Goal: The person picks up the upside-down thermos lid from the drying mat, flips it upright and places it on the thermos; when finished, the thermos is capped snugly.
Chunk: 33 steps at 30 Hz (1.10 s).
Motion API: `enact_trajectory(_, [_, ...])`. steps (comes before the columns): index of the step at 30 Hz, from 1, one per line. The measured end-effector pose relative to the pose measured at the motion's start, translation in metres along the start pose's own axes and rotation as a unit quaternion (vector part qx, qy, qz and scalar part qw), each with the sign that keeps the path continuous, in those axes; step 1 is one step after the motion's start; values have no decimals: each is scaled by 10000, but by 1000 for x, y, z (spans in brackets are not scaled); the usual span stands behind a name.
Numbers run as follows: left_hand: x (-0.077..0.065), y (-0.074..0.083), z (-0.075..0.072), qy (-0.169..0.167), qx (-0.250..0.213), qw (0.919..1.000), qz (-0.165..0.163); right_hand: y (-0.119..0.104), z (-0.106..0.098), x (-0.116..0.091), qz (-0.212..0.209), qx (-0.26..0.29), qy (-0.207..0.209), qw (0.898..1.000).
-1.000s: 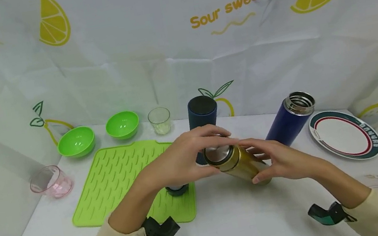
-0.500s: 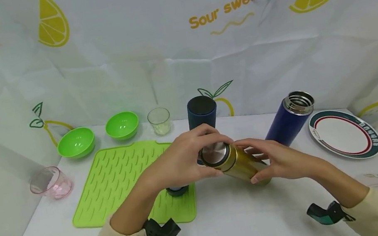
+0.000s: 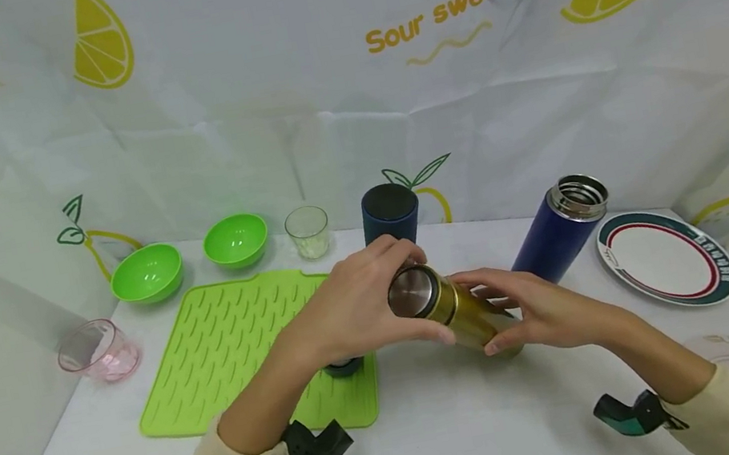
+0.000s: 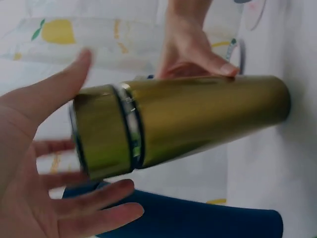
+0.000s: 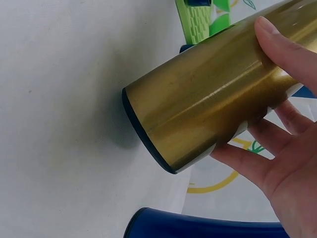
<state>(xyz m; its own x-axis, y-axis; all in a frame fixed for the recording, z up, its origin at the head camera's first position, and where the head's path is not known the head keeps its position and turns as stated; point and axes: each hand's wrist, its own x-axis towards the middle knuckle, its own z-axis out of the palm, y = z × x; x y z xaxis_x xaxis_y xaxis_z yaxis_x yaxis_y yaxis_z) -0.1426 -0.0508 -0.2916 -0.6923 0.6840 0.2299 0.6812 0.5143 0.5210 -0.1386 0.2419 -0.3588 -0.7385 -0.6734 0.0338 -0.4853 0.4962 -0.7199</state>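
A gold thermos bottle [image 3: 472,318] leans to the left in the head view, its steel-topped cap [image 3: 412,292] facing up and left. My right hand [image 3: 543,306] grips the body, thumb on the near side and fingers behind. In the right wrist view the dark base of the thermos bottle [image 5: 208,89] is low over the white table; contact is hard to judge. My left hand [image 3: 349,307] is spread around the cap. The left wrist view shows its thumb lifted off and its fingers loosely extended beside the cap [image 4: 101,131]. A shiny ring shows between cap and body.
Behind the hands stands a dark blue bottle [image 3: 391,210]; an uncapped blue bottle [image 3: 550,239] is to the right, by a rimmed plate [image 3: 663,260]. On the left lie a green mat [image 3: 232,348] bearing a dark lid [image 3: 344,368], green bowls [image 3: 148,275] and glasses [image 3: 308,229].
My left hand has turned about the cap: its thumb has swung to the right and nearer, and its fingers have drawn back from the cap's top. The right hand stays on the thermos bottle.
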Motion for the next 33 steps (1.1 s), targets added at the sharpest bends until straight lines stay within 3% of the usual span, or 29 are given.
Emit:
enact_trajectory(4, [0, -5, -6, -348, -495, 9967, 540, 0, -1, -1, 19, -25, 7, 10000])
enact_trajectory(8, [1, -10, -6, -103, -610, 9945, 847, 1, -1, -1, 74, 103, -22, 9999])
enact_trajectory(13, [0, -8, -5, 413, -260, 9977, 480, 2, -2, -2, 170, 260, -37, 9995])
enact_trajectory(23, [1, -2, 1, 582, 227, 9980, 73, 0, -3, 0, 176, 227, -59, 9996])
enact_trajectory(28, [1, -5, -1, 395, 138, 9982, 418, 1, -3, -1, 208, 243, -63, 9995])
enact_trajectory(33, [0, -8, -6, -100, -466, 9945, 928, 2, -3, -2, 183, 255, -76, 9995])
